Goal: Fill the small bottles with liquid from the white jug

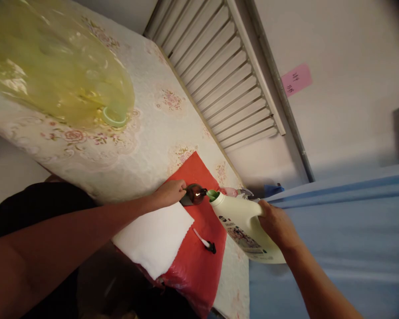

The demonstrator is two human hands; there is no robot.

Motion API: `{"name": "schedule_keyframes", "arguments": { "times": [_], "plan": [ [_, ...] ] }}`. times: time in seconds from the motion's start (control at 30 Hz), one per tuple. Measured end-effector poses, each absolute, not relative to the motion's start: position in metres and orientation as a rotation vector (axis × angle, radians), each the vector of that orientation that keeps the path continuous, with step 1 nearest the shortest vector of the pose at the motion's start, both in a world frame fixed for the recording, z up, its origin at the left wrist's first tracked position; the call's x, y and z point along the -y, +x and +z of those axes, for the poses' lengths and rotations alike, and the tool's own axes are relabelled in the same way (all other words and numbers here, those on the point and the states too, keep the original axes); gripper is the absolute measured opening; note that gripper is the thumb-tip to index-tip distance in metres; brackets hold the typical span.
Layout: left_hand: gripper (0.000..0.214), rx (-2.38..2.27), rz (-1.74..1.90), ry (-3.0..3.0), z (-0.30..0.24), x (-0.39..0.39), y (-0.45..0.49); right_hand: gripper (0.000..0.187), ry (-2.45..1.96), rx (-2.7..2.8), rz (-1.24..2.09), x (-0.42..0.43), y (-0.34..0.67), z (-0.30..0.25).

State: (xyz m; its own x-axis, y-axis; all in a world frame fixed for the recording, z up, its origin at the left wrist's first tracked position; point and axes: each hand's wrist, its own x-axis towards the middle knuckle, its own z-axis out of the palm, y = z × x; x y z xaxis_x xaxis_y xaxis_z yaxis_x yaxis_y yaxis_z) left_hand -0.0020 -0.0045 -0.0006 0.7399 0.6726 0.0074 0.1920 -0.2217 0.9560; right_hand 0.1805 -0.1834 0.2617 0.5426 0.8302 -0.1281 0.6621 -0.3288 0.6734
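My right hand (276, 222) is wrapped round the handle of a large pale cream jug (242, 223) with a printed label. The jug is tilted, its green-lined mouth pointing left at the neck of a small dark amber bottle (195, 194). Whether liquid is flowing is too small to tell. At the bottle's left side, my left hand (171, 193) has its fingers closed on it. Below the bottle, a black pump top with a pale tube (206, 242) lies on a red sheet (199, 274). A white paper towel (156, 239) covers part of that sheet.
A large yellow translucent plastic bag (63, 66) sits on the flowered tablecloth (146, 88) at upper left. Behind the table's far edge runs a slatted metal rack (216, 71). Blue fabric (346, 239) fills the right side. A pink note (297, 79) is on the wall.
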Motion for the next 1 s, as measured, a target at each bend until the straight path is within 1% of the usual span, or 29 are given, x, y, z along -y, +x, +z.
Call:
{"name": "schedule_keyframes", "arguments": {
  "times": [0.4,0.7,1.0],
  "plan": [
    [0.009,-0.684,0.508,1.772,0.0053,0.005,-0.0053,0.019,2.07,-1.225,0.347,0.184,0.1816,0.2611],
    [0.01,-0.684,0.51,1.756,0.0031,0.0051,-0.004,0.023,2.069,-1.206,0.335,0.1846,0.1846,0.2605],
    [0.011,-0.675,0.521,1.77,0.0023,0.005,-0.004,0.022,2.07,-1.206,0.333,0.184,0.1832,0.2613]
  ]
}}
